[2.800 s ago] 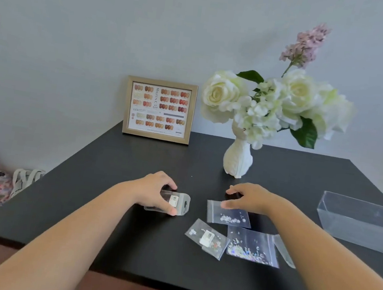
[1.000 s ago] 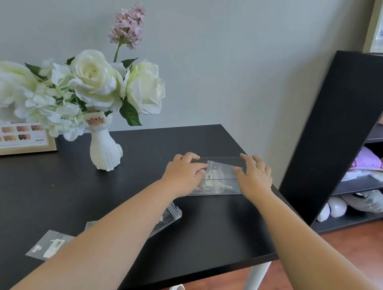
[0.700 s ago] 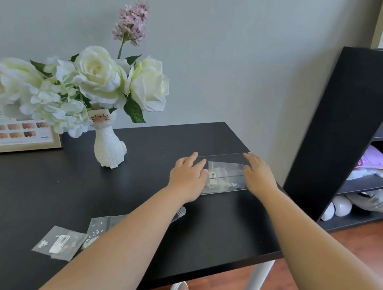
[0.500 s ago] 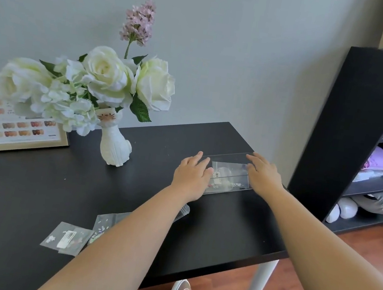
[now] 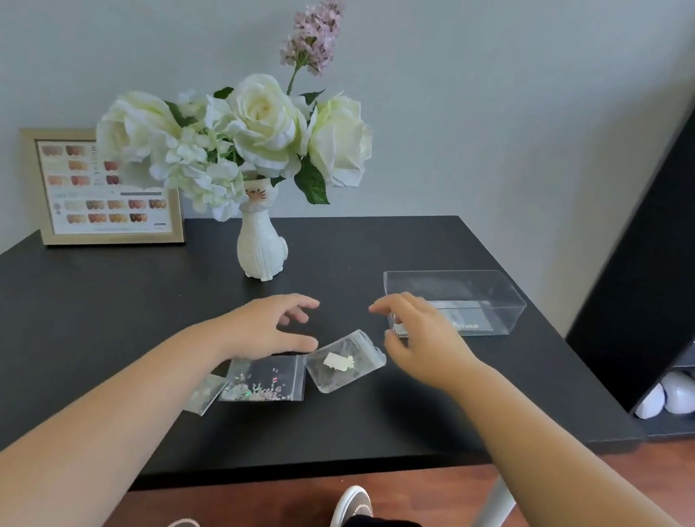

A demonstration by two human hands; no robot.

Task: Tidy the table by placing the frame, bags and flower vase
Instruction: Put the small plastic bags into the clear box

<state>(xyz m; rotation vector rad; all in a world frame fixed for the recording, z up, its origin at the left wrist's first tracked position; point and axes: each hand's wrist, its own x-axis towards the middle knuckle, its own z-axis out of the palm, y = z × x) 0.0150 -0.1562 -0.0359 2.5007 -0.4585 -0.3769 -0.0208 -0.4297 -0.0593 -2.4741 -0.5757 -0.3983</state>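
Both hands have pulled back off the clear box (image 5: 456, 297) and swung toward the loose bags, and the view swings back with them. Nearest, a glitter bag (image 5: 264, 380) lies flat on the black table (image 5: 65, 314), overlapping a smaller bag (image 5: 201, 394) half hidden under the forearm. Beside it sits a tabbed bag (image 5: 343, 362), corner tipped up. The left hand (image 5: 271, 326) hovers just above these two, fingers spread and empty, likely lining up a pinch. The right hand (image 5: 420, 335) floats, fingers loosely apart, holding nothing, between the bags and the box, which already holds a bag. Further back stands the flower vase (image 5: 260, 247), upright, then the frame (image 5: 101, 191) leaning against the wall.
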